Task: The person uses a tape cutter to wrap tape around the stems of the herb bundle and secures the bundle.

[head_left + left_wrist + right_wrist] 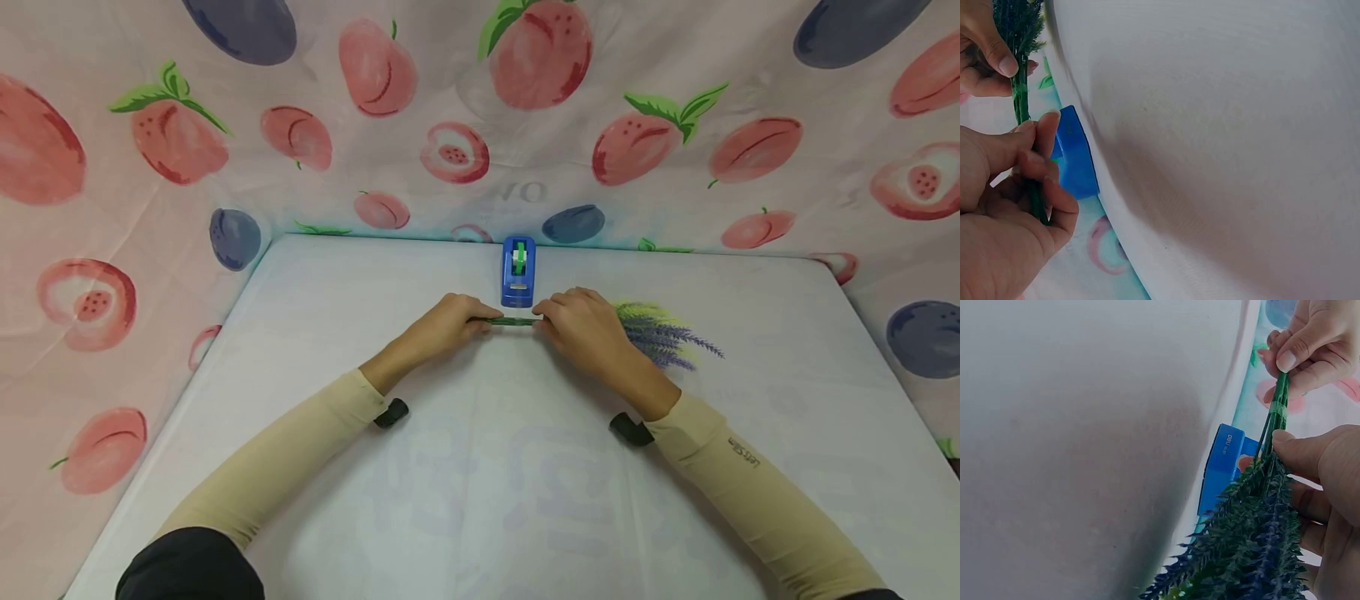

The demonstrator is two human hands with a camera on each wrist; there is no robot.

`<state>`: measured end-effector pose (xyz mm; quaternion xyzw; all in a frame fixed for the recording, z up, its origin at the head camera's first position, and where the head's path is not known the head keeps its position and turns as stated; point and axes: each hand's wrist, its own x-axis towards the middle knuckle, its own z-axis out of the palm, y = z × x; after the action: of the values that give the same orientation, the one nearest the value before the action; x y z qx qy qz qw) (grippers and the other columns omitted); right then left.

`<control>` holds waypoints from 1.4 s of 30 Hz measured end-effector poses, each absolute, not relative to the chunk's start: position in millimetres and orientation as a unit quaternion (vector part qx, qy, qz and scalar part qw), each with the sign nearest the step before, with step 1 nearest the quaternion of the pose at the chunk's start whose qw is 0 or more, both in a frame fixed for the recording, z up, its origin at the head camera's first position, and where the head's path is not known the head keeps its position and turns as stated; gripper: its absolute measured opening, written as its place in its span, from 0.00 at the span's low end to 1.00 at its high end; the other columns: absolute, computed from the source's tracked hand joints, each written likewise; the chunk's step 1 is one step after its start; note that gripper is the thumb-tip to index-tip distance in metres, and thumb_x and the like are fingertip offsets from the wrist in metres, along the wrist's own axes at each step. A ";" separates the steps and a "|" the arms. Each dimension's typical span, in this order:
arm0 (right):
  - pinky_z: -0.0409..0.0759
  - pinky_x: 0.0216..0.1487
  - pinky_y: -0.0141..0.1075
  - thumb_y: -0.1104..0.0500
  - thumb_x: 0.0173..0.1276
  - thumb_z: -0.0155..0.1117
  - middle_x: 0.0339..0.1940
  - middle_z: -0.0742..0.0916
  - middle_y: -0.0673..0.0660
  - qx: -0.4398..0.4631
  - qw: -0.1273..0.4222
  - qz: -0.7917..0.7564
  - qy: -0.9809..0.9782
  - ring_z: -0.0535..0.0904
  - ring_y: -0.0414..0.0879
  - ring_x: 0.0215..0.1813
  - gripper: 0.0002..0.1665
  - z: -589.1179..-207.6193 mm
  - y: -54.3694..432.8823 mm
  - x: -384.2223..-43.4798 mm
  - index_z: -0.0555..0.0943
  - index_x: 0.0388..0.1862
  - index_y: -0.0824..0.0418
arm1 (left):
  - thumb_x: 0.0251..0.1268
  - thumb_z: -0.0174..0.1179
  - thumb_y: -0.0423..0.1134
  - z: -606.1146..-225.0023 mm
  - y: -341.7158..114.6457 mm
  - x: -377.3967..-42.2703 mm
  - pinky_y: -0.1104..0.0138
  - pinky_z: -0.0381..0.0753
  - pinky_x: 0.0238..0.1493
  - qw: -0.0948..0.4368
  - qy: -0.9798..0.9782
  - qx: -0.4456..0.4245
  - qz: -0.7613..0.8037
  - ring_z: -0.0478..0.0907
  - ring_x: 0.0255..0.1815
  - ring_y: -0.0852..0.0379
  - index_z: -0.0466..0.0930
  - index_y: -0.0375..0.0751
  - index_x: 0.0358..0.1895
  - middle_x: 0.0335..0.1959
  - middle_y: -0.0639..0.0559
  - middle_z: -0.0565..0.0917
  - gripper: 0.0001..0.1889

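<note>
Gripping stems point(513, 322); dispenser point(1216, 465) reads "deli"

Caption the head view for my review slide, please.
Left grip and right grip hold a green-stemmed flower bunch near a blue tape dispenser.

Stems point(513, 322) are green, flowers point(662, 335) purple, tape dispenser point(517, 290) blue, table point(480, 483) white, cloth point(315, 196) peach-printed.

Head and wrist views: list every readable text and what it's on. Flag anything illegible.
"Let's Slim": right sleeve.
"deli": blue tape dispenser; smaller marks beside it, and its label in the head view, too small to read.
"VO", faint, possibly partial: peach-print backdrop.
White table cover: faint marks, too blurred to read.
</note>
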<state>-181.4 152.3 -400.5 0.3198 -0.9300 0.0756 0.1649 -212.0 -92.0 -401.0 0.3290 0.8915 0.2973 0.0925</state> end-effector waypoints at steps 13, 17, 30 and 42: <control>0.82 0.46 0.48 0.61 0.62 0.77 0.35 0.89 0.56 0.292 0.130 0.087 -0.944 0.83 0.53 0.37 0.09 -397.4 150.8 -185.2 0.89 0.41 0.60 | 0.73 0.55 0.24 -399.3 -91.6 -211.8 0.65 0.74 0.44 0.095 0.888 0.326 0.310 0.75 0.36 0.56 0.86 0.35 0.56 0.32 0.46 0.87 0.15; 0.82 0.46 0.49 0.60 0.61 0.77 0.32 0.90 0.55 0.292 0.135 0.082 -0.943 0.83 0.52 0.35 0.07 -397.0 149.8 -185.9 0.89 0.38 0.60 | 0.73 0.56 0.26 -398.9 -90.8 -211.4 0.64 0.76 0.46 0.097 0.890 0.314 0.315 0.78 0.38 0.55 0.85 0.34 0.55 0.36 0.45 0.88 0.13; 0.81 0.55 0.50 0.57 0.63 0.76 0.33 0.84 0.56 0.302 0.171 0.052 -0.937 0.83 0.52 0.34 0.08 -399.4 150.0 -184.4 0.91 0.40 0.58 | 0.73 0.57 0.27 -400.6 -90.1 -211.2 0.63 0.79 0.44 0.106 0.892 0.288 0.333 0.82 0.39 0.56 0.83 0.36 0.50 0.37 0.47 0.89 0.09; 0.81 0.55 0.50 0.57 0.61 0.77 0.35 0.91 0.56 0.289 0.194 0.089 -0.933 0.86 0.55 0.41 0.10 -398.3 153.1 -184.5 0.90 0.39 0.59 | 0.77 0.52 0.29 -398.1 -89.8 -211.5 0.60 0.80 0.48 0.096 0.899 0.283 0.320 0.82 0.41 0.53 0.84 0.33 0.52 0.37 0.45 0.88 0.12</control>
<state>-184.5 153.1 -398.3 0.2889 -0.9333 0.0890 0.1936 -211.5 -89.8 -398.1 0.2826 0.8991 0.3203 0.0960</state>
